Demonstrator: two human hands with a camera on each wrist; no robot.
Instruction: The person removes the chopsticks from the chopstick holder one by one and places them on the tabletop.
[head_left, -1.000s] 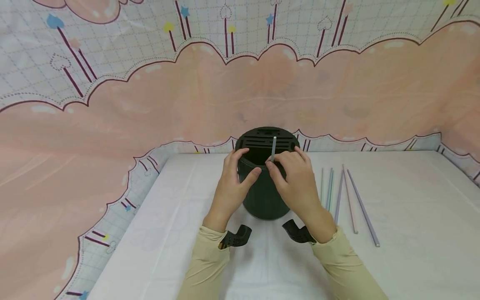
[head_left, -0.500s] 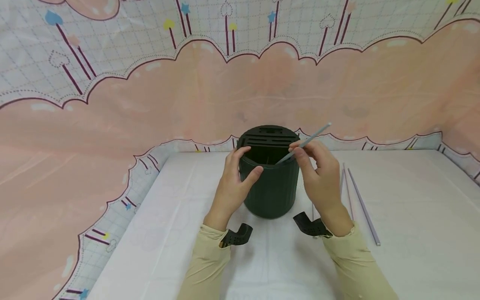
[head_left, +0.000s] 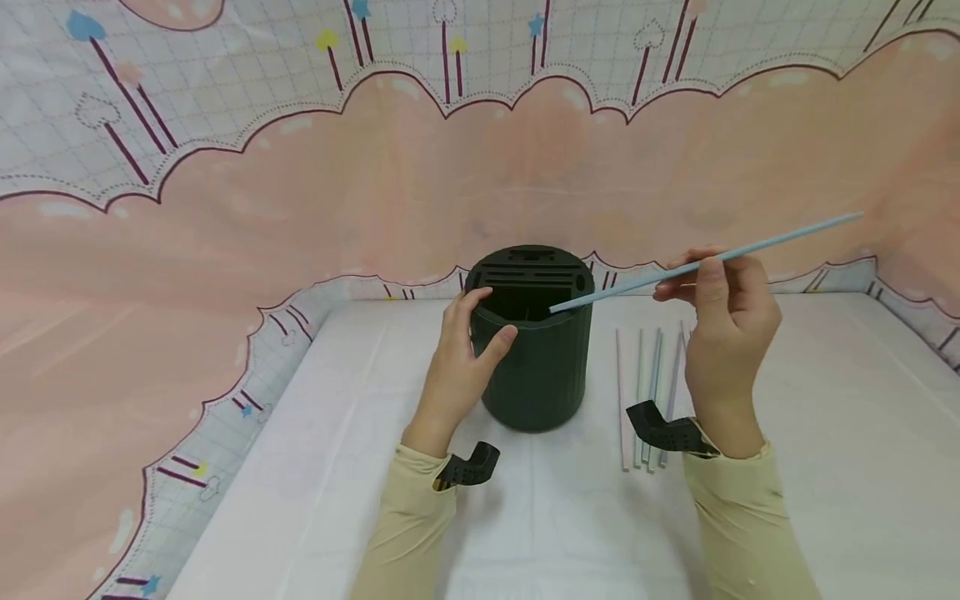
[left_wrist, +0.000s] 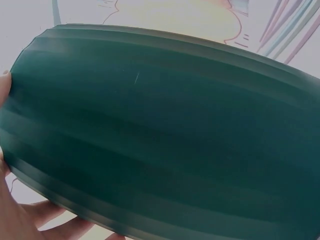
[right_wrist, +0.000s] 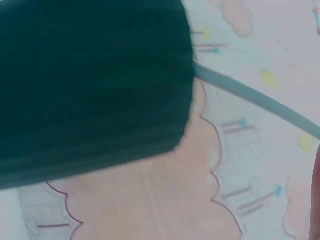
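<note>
A dark green ribbed cutlery holder (head_left: 534,375) stands upright on the table, its slotted black-green top at the back and a dark opening in front. My left hand (head_left: 453,367) grips its left side, thumb on the front by the rim and fingers round the far left edge. Held slantwise between the thumb and fingers of my right hand (head_left: 731,333) is a light-blue chopstick (head_left: 630,286). Its lower end lies at the opening's right rim, while the other end points up and right. In the right wrist view the chopstick (right_wrist: 255,96) reaches the edge of the holder (right_wrist: 95,90).
Several pastel chopsticks lie side by side on the white-covered table (head_left: 300,500), right of the holder, among them a pink one (head_left: 622,392) and a lavender one (head_left: 673,392). A peach patterned cloth (head_left: 337,200) hangs behind the table. Black wrist mounts (head_left: 471,467) jut from both sleeves.
My right hand has moved right, away from the holder, drawing out most of the chopstick. The chopstick has tipped from upright to a shallow slant. My left hand keeps its grip.
</note>
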